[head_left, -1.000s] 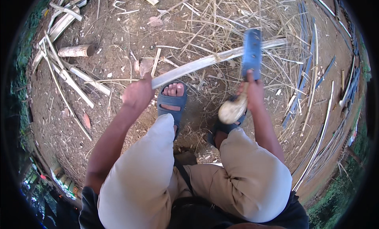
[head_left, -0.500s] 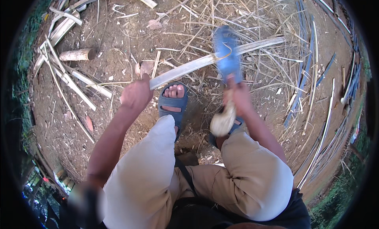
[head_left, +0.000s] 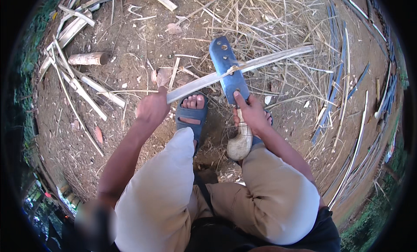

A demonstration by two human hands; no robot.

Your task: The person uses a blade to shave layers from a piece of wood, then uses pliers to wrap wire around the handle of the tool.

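My left hand (head_left: pixel 153 107) is closed round the near left end of a split bamboo strip (head_left: pixel 195 84), which slants up to the right over the ground. Across the strip lies the broad blade of a cleaver-like knife (head_left: pixel 218 58), with several holes toward its tip. A small curl of pale shaving shows where blade and strip cross. My right hand (head_left: pixel 253 114) grips the knife at the base of the blade, thumb resting on the metal. Below the fingers sticks out its curved, pale wooden handle (head_left: pixel 240 146).
Thin shavings (head_left: pixel 278 17) litter the dirt ahead. Split bamboo pieces (head_left: pixel 76 84) and a short round log (head_left: pixel 88 59) lie on the left. Long dark strips (head_left: pixel 336 78) stretch along the right. My sandalled foot (head_left: pixel 191 108) is just under the held strip.
The knife has slid left along the strip, toward my left hand, and its blur is gone. My left hand keeps its hold almost in the same place.
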